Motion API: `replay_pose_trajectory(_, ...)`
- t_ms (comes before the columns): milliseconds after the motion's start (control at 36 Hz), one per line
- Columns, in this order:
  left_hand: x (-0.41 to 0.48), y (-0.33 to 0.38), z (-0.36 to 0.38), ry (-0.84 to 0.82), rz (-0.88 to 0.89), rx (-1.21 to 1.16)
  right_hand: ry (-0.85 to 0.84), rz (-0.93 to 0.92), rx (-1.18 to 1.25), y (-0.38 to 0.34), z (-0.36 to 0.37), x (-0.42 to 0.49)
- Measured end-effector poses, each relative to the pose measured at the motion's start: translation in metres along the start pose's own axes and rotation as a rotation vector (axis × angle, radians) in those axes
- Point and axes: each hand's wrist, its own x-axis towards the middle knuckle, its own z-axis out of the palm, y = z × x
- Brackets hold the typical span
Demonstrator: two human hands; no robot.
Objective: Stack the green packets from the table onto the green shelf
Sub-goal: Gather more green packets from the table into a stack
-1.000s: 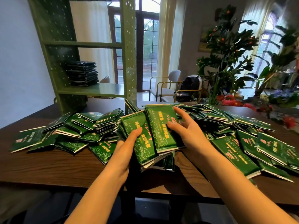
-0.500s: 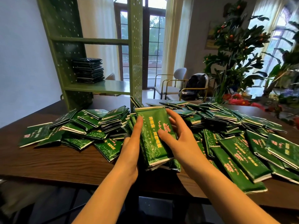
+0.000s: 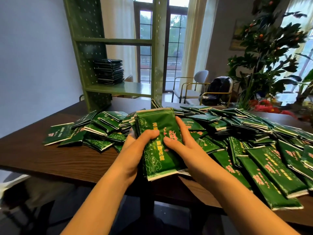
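Observation:
A bundle of green packets is lifted off the table, tilted up toward me. My left hand grips its left side with the thumb curled over the top packet. My right hand grips its right side, thumb pressed on the face. Many more green packets lie scattered over the dark wooden table. The green shelf stands at the far left end of the table, with a stack of packets on its lower board.
Loose packets spread left and right of my hands. Behind the table stand chairs with a black bag, and a large potted plant at the right.
Both hands have squared the packets into one bundle and lifted it off the pile, closer to me. My thumbs now wrap over the top packet.

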Motion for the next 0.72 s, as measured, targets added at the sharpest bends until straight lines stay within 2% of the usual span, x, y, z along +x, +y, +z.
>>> replay_pose_trajectory(139,-0.004,0.014,-0.036,0.019,0.136,0.091,-0.101,0.042,0.057,0.003,0.028,0.020)
replay_pose_trajectory(278,-0.009,0.025,-0.075,0.021,0.258,0.325,-0.168,0.071,0.260,0.000,0.065,0.037)
replay_pose_trajectory(389,-0.008,0.032,-0.109,0.085,0.347,0.471,-0.180,0.120,0.260,0.007,0.094,0.053)
replay_pose_trajectory(556,0.001,0.033,-0.136,0.080,0.480,0.711,-0.121,0.018,0.293,0.013,0.119,0.079)
replay_pose_trajectory(722,0.007,0.025,-0.169,0.050,0.424,0.897,-0.068,-0.112,0.193,0.035,0.125,0.093)
